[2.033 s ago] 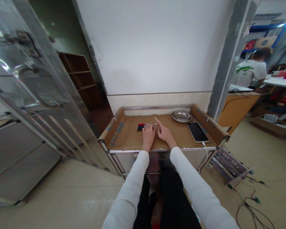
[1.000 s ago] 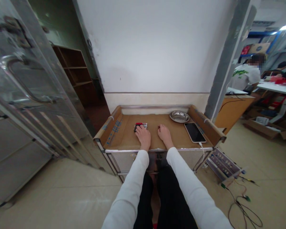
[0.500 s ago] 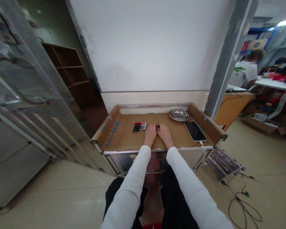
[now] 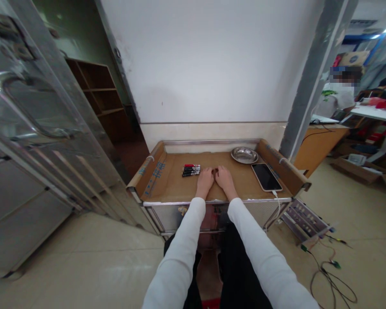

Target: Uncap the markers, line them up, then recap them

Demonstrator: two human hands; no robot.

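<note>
My left hand (image 4: 206, 178) and my right hand (image 4: 224, 177) meet over the cardboard-covered cart top (image 4: 172, 189), fingers curled in and tips nearly touching. Whatever sits between the fingertips is hidden or too small to name. Just left of my left hand lies a row of several pens (image 4: 191, 170), side by side; the farthest is red and the others black and white. To the right of my right hand rests a phone (image 4: 266, 177) with a dark screen and a white cable plugged in. Behind the phone is a round, shallow metal dish (image 4: 244, 155).
Raised cardboard-wrapped sides (image 4: 284, 167) and a back rail border the cart. A white wall (image 4: 212, 64) rises behind it. On the floor at right are a power strip-like panel (image 4: 305, 221) and loose cables (image 4: 330, 274). A metal door (image 4: 61, 107) stands left; a person (image 4: 341, 92) sits far right.
The whole view has shifted slightly, so the cart appears a little farther right. Both hands remain together in nearly the same place on the cart; pens, dish and phone have not moved.
</note>
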